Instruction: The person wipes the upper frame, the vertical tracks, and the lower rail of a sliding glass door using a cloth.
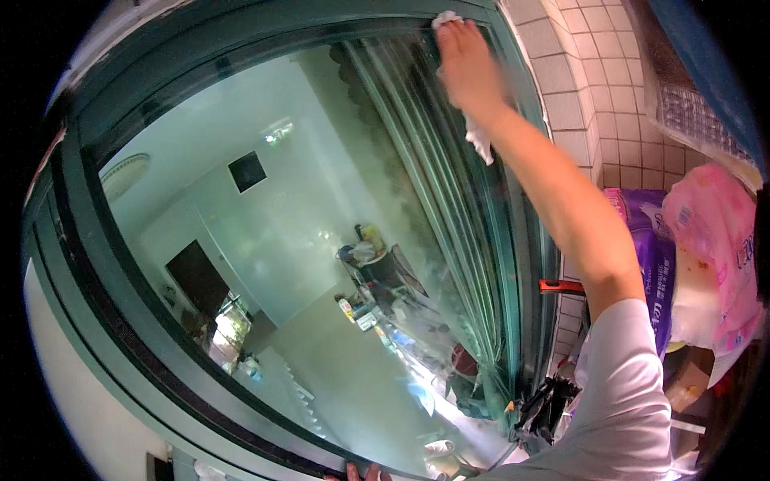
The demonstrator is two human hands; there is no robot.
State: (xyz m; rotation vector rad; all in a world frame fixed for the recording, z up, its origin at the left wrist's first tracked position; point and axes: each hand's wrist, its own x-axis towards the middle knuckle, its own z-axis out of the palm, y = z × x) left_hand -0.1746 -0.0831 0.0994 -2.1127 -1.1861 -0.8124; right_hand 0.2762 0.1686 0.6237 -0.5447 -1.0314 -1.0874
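My right hand presses a crumpled white cloth to the upper right corner of a large glass pane. Part of the cloth sticks out past the fingertips, and a loose end hangs below the wrist. The hand is slightly blurred. Around the pane runs a dark green frame. At the bottom edge only some fingertips of my left hand show, touching the lower frame; the rest of that hand is out of view. Behind or reflected in the glass are a pleated curtain and a room with cluttered furniture.
A tiled wall borders the frame on the right. Beside my right arm are a purple package and a pink plastic package. An orange-and-black handle juts out near the frame. Lower down lies a black plastic bag.
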